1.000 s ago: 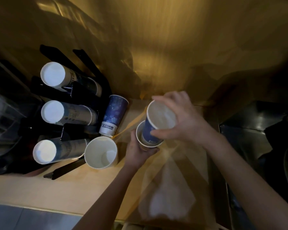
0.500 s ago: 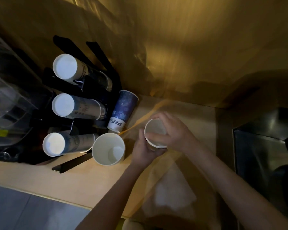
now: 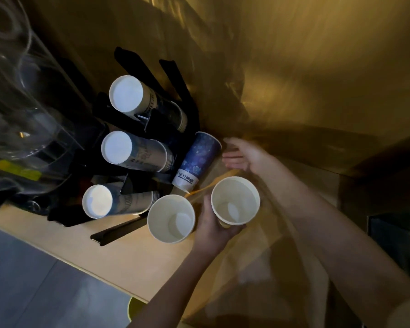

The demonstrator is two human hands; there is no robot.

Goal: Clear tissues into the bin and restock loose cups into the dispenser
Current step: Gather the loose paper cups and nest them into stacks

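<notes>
At the far left the dispenser (image 3: 137, 147) is holding three stacks lying on their sides, white bases toward me, and none of the loose cups is going into it yet. Just right of the lowest stack an empty cup (image 3: 171, 218) is standing upright on the counter (image 3: 118, 261), mouth up. My left hand (image 3: 211, 227) is wrapping around the nested cups (image 3: 235, 201), gripping them from below and to the left; a moment ago my right hand was pressing one cup down into the other here, and now they are sitting as one, so that pair is ready, I judge, to go in together. Behind them the blue cup (image 3: 198, 159) is leaning tilted against the rack, base down. My right hand (image 3: 243, 153) is letting go of the pair and reaching for that blue cup, fingers spread wide and empty, just beside its rim, not quite touching as far as I can tell. I am seeing no tissues or bin in view. The counter is pale wood, lit dimly; a yellowish wall (image 3: 317, 79) is rising behind it, and a grey floor (image 3: 33, 292) is showing below left.
</notes>
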